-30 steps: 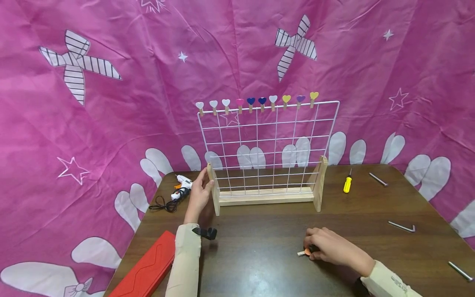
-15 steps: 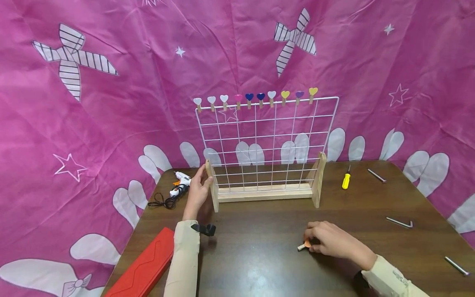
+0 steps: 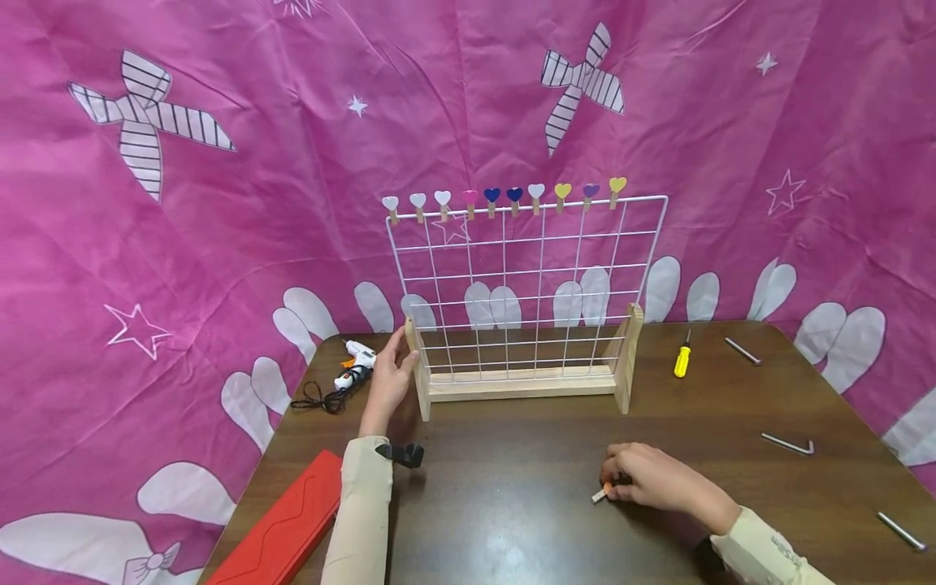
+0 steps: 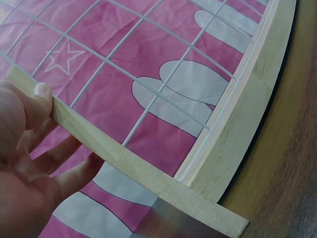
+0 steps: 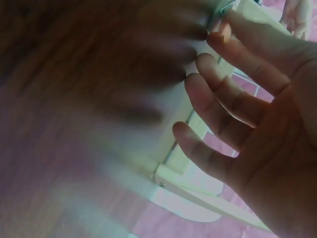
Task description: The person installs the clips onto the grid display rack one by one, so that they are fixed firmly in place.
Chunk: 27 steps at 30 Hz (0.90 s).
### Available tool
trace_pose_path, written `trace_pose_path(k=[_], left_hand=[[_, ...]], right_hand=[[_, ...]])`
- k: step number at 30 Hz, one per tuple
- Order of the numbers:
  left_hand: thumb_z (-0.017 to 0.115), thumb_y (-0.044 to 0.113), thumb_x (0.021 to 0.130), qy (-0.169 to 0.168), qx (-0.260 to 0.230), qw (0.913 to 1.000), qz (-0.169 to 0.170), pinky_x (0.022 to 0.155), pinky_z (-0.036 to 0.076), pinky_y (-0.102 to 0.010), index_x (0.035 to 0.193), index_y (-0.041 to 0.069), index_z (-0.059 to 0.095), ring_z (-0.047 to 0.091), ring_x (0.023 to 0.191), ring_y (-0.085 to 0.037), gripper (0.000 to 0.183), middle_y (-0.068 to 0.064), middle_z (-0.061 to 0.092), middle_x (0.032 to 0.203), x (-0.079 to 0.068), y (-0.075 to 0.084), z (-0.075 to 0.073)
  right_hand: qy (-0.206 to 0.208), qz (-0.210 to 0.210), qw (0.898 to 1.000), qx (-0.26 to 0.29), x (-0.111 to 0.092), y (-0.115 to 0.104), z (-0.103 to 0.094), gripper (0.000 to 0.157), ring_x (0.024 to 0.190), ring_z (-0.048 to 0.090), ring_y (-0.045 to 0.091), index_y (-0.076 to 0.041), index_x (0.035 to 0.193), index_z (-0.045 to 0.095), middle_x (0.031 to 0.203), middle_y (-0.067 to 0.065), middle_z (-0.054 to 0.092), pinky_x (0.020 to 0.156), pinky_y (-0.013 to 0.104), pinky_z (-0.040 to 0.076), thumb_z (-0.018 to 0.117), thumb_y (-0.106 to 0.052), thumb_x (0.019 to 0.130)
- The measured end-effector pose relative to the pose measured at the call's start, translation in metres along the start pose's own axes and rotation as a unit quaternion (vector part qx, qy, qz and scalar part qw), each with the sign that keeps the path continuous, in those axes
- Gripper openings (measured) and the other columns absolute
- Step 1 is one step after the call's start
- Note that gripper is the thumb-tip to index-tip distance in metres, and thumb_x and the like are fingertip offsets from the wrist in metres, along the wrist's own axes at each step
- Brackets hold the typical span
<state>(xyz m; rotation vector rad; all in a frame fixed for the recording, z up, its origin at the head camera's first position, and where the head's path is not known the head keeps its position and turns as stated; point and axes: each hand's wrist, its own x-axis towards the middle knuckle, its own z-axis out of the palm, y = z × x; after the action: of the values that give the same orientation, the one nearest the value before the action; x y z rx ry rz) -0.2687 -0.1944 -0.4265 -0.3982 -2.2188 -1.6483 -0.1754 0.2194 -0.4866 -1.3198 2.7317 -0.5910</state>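
Observation:
A white wire grid [image 3: 522, 280] stands upright in a wooden stand [image 3: 522, 390]. Heart-topped clips [image 3: 514, 201] in white, pink, blue, yellow and purple line its top bar. My left hand [image 3: 391, 380] holds the stand's left upright. In the left wrist view, the thumb [image 4: 42, 99] lies on one side of that upright [image 4: 124, 158], with fingers on the other. Low over the table to the right, my right hand [image 3: 651, 478] pinches a small wooden clip with an orange heart [image 3: 601, 492] by its heart end. Its other fingers are bent in the right wrist view.
A red case [image 3: 285, 520] lies at the left, with a white glue gun [image 3: 360, 355] and black cord behind it. Right of the stand are a yellow screwdriver [image 3: 682, 361], a metal rod [image 3: 743, 351], a hex key [image 3: 788, 443] and another rod [image 3: 902, 531].
The orange-heart clip has turned slightly between the right fingers, its wooden end now angled more toward me. My left hand stays on the upright. The head view shifts a little.

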Motion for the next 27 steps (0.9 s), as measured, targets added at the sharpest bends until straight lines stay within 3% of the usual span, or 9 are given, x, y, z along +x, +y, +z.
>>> trace_pose_path(k=[4,7,10,13,20,27], left_hand=[[0.051,-0.007,0.090,-0.002,-0.003,1.0000,0.003,0.101,0.036,-0.046,0.137,-0.008,0.035,0.043,0.121,-0.039,0.050,-0.030,0.046,0.130,0.001,-0.008,0.001],[0.052,-0.004,0.090,0.004,-0.008,1.0000,0.003,0.102,0.036,-0.043,0.138,-0.004,0.037,0.045,0.121,-0.035,0.051,-0.027,0.048,0.130,0.004,-0.020,0.001],[0.053,-0.002,0.090,0.007,-0.008,0.9999,0.003,0.102,0.037,-0.041,0.138,0.000,0.038,0.046,0.121,-0.032,0.051,-0.024,0.049,0.130,0.006,-0.030,0.001],[0.053,-0.002,0.090,0.008,-0.004,0.9999,0.005,0.101,0.038,-0.042,0.139,0.000,0.037,0.046,0.120,-0.032,0.051,-0.024,0.049,0.129,0.007,-0.031,0.000],[0.051,-0.007,0.089,0.002,-0.019,0.9998,0.007,0.101,0.036,-0.047,0.137,-0.007,0.036,0.044,0.121,-0.038,0.050,-0.030,0.047,0.129,0.001,-0.011,-0.002],[0.051,-0.005,0.090,-0.004,-0.002,0.9999,-0.013,0.103,0.036,-0.044,0.139,-0.005,0.034,0.042,0.124,-0.035,0.051,-0.027,0.044,0.133,-0.002,0.000,-0.001]], right_hand=[[0.011,-0.013,1.000,0.001,0.000,-0.001,0.003,0.010,0.065,0.045,0.000,-0.027,0.075,0.065,0.076,-0.018,0.049,0.055,0.018,0.040,0.073,-0.022,0.078],[-0.005,-0.001,1.000,0.008,0.002,-0.003,0.001,0.014,0.065,0.044,0.000,-0.028,0.072,0.062,0.076,-0.019,0.048,0.054,0.017,0.039,0.073,-0.021,0.077],[-0.024,0.024,0.999,0.029,0.003,-0.004,-0.007,0.018,0.065,0.044,0.001,-0.027,0.071,0.058,0.075,-0.017,0.047,0.053,0.017,0.038,0.073,-0.019,0.077],[-0.007,0.038,0.998,0.046,0.005,-0.002,-0.022,0.019,0.063,0.046,0.001,-0.025,0.072,0.057,0.071,-0.017,0.048,0.051,0.017,0.040,0.073,-0.015,0.074],[0.070,0.011,0.996,0.050,0.012,-0.001,-0.090,0.023,0.060,0.052,-0.001,-0.021,0.077,0.059,0.068,-0.016,0.057,0.050,0.018,0.046,0.069,-0.001,0.073],[0.119,-0.019,0.992,-0.027,0.023,-0.014,-0.170,0.027,0.057,0.052,-0.004,-0.022,0.076,0.060,0.064,-0.021,0.054,0.050,0.017,0.046,0.069,0.002,0.069]])
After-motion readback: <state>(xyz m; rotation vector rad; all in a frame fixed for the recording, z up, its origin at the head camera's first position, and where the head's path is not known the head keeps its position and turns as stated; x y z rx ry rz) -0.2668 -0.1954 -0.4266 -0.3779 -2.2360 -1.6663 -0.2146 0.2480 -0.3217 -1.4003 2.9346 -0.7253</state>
